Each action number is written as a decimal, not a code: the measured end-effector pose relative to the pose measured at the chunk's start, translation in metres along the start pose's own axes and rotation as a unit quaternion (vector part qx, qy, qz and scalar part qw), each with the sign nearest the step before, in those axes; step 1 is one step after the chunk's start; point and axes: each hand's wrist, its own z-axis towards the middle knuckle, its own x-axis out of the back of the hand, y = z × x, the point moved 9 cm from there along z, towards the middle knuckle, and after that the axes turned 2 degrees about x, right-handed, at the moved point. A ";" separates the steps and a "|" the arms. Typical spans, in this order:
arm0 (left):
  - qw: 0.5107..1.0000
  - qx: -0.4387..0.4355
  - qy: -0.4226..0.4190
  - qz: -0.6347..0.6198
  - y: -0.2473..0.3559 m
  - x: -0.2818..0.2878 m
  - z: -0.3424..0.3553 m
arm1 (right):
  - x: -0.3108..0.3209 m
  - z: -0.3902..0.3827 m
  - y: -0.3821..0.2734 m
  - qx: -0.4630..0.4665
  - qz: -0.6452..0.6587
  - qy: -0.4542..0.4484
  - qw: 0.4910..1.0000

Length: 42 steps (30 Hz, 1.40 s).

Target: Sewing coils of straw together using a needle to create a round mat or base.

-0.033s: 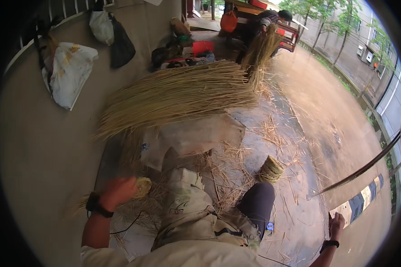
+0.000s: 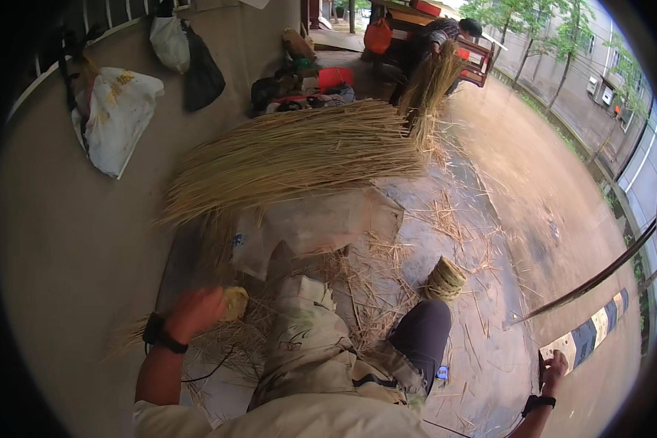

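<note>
My left hand (image 2: 199,312) is closed, low on the left, with a black band at its wrist. It grips a straw bundle; a rounded yellowish end (image 2: 235,303) shows beyond the fingers and loose stalks (image 2: 130,332) stick out behind the wrist. At the lower right, my right hand (image 2: 555,371) has its fingers curled. A thin dark edge shows beside it, but what it holds I cannot make out. Between my hands, beside my dark-clad knee, stands a wound straw coil (image 2: 445,279).
A large heap of long straw (image 2: 299,157) lies ahead. Behind it a person (image 2: 445,33) bends over an upright straw sheaf (image 2: 429,84). Bags (image 2: 120,120) hang on the left wall. A striped bar (image 2: 588,332) and a dark curved rod (image 2: 598,279) are at the right.
The whole view has shifted very slightly. Both hands stay almost where they were, and the straw bundle is still in the left one.
</note>
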 end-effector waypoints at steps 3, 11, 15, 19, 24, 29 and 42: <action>0.999 0.019 -0.014 0.046 -0.045 -0.028 0.000 | 0.017 -0.025 -0.021 -0.125 0.229 0.120 0.958; 0.998 0.013 -0.016 -0.059 0.010 0.013 -0.012 | 0.001 -0.018 -0.114 0.154 0.040 0.142 0.977; 0.940 -0.206 -0.020 -0.272 0.162 0.021 -0.011 | -0.190 -0.136 -0.249 0.245 -0.042 -0.083 0.965; 0.895 -0.262 -0.119 -0.342 0.240 0.015 -0.034 | -0.394 -0.354 -0.372 0.357 0.122 -0.565 0.734; 0.854 -0.265 -0.152 -0.420 0.251 0.003 -0.031 | -0.452 -0.389 -0.272 -0.009 0.140 -0.751 0.646; 0.818 -0.285 -0.186 -0.464 0.260 -0.010 -0.023 | -0.411 -0.345 -0.219 0.001 0.050 -0.718 0.695; 0.839 -0.300 -0.209 -0.402 0.265 -0.026 -0.018 | -0.510 -0.350 -0.240 -0.203 0.305 -0.681 0.634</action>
